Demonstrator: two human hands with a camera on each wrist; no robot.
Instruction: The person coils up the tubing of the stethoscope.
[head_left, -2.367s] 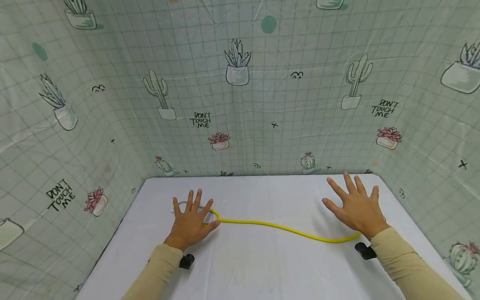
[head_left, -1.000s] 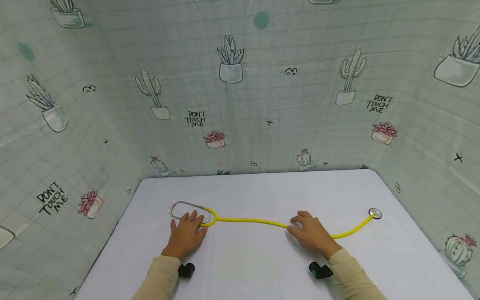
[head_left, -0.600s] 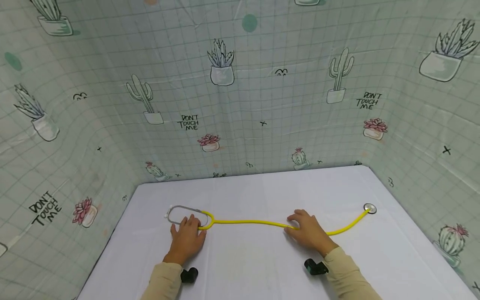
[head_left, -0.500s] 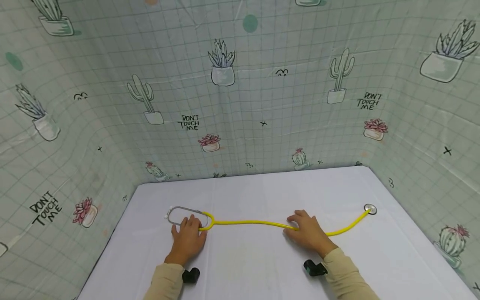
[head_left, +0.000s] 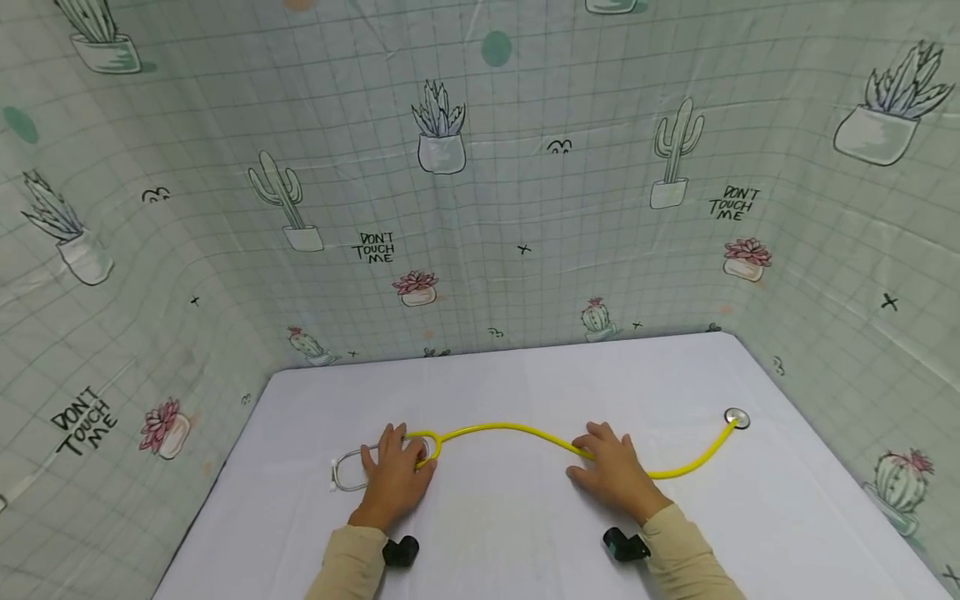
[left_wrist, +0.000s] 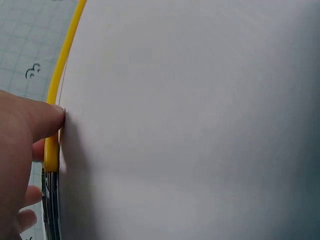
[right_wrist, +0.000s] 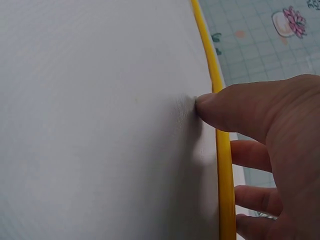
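A yellow stethoscope stretches across the white table, its metal ear tubes at the left and its round chest piece at the right. My left hand grips it by the Y-shaped fork, and covers part of the ear tubes. In the left wrist view the thumb crosses the yellow tubing where it meets the metal. Farther right, my right hand has thumb and curled fingers on either side of the single tube. The right wrist view shows that thumb lying across the tube, its tip close to the tabletop.
The white table has a cloth wall printed with potted cacti around its back and sides. A black wrist device hangs at the left wrist, and a similar black device at the right wrist.
Both hands came down onto the stethoscope from spread poses. Since half a second ago the left hand has shifted right with the fork, turning the ear tubes and bowing the tubing toward the back.
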